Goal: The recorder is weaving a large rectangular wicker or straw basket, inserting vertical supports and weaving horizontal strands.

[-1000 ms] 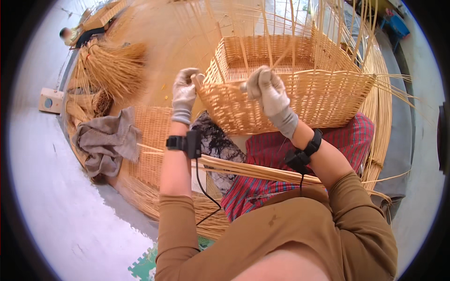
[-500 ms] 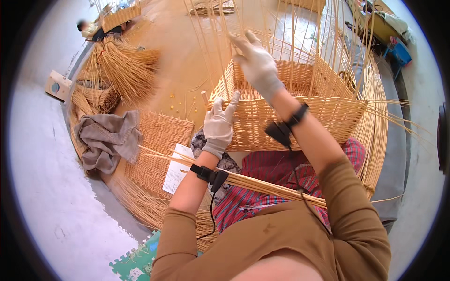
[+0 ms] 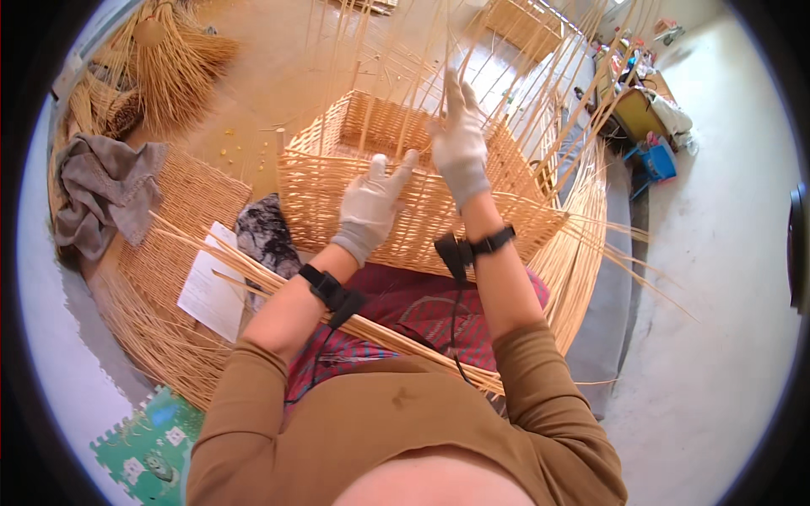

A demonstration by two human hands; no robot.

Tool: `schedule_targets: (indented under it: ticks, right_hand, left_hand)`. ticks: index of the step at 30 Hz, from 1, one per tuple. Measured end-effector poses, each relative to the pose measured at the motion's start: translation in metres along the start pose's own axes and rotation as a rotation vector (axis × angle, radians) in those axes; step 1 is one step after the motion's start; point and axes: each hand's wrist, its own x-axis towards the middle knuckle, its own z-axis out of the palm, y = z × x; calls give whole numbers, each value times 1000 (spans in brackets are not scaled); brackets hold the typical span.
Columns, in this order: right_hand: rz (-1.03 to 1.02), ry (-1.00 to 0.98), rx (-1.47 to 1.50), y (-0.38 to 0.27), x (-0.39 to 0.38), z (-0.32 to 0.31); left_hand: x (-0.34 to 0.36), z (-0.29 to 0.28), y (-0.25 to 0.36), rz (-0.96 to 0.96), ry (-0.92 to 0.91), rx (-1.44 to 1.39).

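Observation:
A rectangular woven cane basket [image 3: 312,181] with tall upright stakes rests on the red plaid cloth [image 3: 439,312] over my lap. My left hand [image 3: 369,202] in a pale glove lies against the top of its near wall, fingers spread and pointing up. My right hand [image 3: 460,139], also gloved, is raised over the basket's right part among the stakes, fingers stretched upward; whether they touch a stake I cannot tell. A bundle of long canes [image 3: 405,346] lies across my lap under my forearms. A black-and-white cloth [image 3: 261,228] lies left of the basket.
Left are straw bundles [image 3: 160,76], a gray cloth [image 3: 101,185], a woven panel [image 3: 169,244] and a white sheet [image 3: 211,278]. Another basket [image 3: 523,34] stands behind. Long canes [image 3: 574,270], a blue stool [image 3: 654,160] and a cluttered table [image 3: 629,110] are at right. A green mat [image 3: 143,447] lies lower left.
My left hand has moved from the basket's left corner to the middle of the near wall. My right hand has risen and its fingers straightened. My view has shifted rightward.

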Motion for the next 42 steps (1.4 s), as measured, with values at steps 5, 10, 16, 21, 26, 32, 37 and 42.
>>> schedule_targets:
  ticks: [5,10,16,21,26,32,37,42]
  right_hand:
    - [260,277,822,17,-59,-60]
    - [361,204,256,64,-103,-82]
    - [322,219,687,75,-27,-99]
    - [775,182,733,114,-132,-157]
    - [897,190,760,145,-164,-181]
    - [231,201,162,105,-48,-193]
    - [358,138,298,137,-25,-191]
    - [967,259,231,165,-167,-261]
  left_hand:
    - [5,5,-7,13,30,101]
    - [29,35,54,294,174,-103]
    - [29,56,88,111,36,123]
    - [45,48,111,329,241,70]
    - [49,66,177,186,-67,-272]
    - [43,93,173,248,-103,-58]
    - [55,86,186,140,-172,-27]
    - [65,74,187,154,-300,54]
